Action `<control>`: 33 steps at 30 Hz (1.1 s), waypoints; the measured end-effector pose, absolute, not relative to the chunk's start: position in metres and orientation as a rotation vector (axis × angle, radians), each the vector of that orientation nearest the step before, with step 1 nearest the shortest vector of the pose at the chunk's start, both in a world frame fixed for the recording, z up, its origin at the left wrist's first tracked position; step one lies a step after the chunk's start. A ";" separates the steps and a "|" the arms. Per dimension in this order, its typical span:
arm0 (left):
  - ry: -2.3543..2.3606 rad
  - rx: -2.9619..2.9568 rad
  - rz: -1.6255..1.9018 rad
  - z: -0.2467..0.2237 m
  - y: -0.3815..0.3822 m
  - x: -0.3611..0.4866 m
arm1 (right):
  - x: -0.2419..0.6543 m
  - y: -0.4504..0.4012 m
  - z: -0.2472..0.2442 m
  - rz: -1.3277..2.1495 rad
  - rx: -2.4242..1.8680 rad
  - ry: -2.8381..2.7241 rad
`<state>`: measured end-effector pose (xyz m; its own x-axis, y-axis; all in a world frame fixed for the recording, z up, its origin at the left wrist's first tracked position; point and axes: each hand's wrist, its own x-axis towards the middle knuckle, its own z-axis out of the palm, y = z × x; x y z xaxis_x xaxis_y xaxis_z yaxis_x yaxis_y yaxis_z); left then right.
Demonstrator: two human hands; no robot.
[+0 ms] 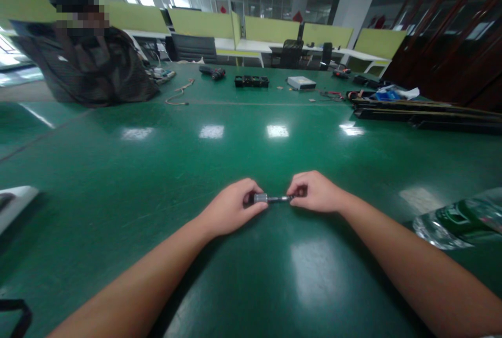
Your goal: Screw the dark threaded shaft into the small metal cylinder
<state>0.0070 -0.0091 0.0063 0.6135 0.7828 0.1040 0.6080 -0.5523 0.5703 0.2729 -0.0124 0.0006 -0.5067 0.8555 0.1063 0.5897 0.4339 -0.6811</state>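
Observation:
Just above the green table, or resting on it, lies what looks like a small screwdriver [278, 199], with a thick grey handle on the left and a thin shiny shaft pointing right. My left hand [240, 205] is closed around the grey handle, thumb and fingers pressed on it. At the other end, my right hand [314, 191] pinches the tip of the shaft between thumb and fingers. Whether a small bit sits in that pinch is hidden by the fingertips.
A plastic bottle [463, 220] lies by my right forearm. A white object [15, 205] is at the left edge. Farther back are a dark bag [105, 69], a power drill [212, 72], a black block [251, 81], a grey box [301, 83] and black strips [427, 114].

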 end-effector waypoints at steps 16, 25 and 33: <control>1.092 2.362 0.480 0.005 -0.007 0.007 | 0.252 -0.020 -0.010 0.762 -1.072 -2.174; 1.087 2.374 0.488 0.005 -0.006 0.009 | 0.235 -0.022 -0.011 0.629 -1.087 -2.246; 1.091 2.359 0.464 0.006 -0.007 0.010 | 0.238 -0.022 -0.012 0.646 -1.081 -2.243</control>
